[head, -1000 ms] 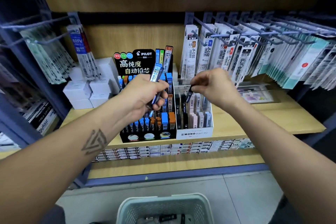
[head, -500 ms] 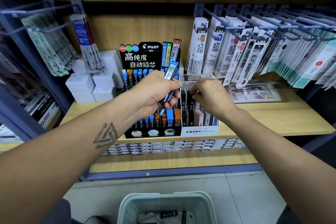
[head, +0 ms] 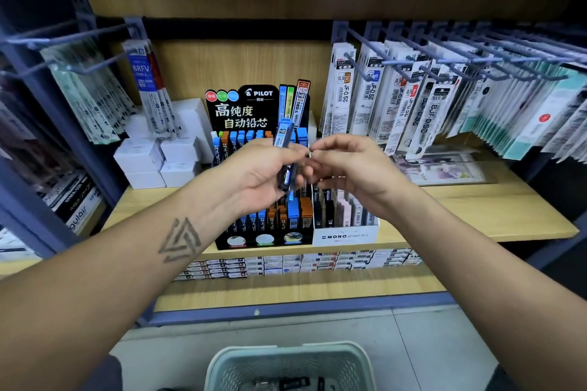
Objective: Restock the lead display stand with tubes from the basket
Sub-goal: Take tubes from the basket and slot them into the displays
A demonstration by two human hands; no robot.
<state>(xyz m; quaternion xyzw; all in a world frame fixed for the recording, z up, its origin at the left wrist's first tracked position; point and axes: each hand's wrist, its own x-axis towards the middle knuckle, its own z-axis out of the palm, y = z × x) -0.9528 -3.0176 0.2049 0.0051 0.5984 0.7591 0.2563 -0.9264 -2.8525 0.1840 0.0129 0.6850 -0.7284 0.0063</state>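
Observation:
My left hand [head: 260, 174] grips a small bunch of lead tubes [head: 285, 149], blue-capped and dark, held upright in front of the black PILOT lead display stand [head: 263, 240]. Rows of blue and orange tubes fill that stand. Beside it on the right stands a white MONO box [head: 344, 235] with dark and pale tubes. My right hand [head: 352, 174] hovers above this box, its fingertips close to the bunch, and I see nothing held in it. The pale green basket [head: 222, 365] sits on the floor below, with a few dark tubes [head: 293, 382] inside.
White boxes [head: 158, 155] are stacked left of the stand. Refill packs [head: 397, 98] hang on hooks to the right and packs [head: 149, 89] to the left, with more above. Small flat boxes [head: 286, 263] line the lower shelf.
My right hand has lifted out of the MONO box and moved left to the bunch. My left hand has turned palm-up with the tubes, shifting slightly right.

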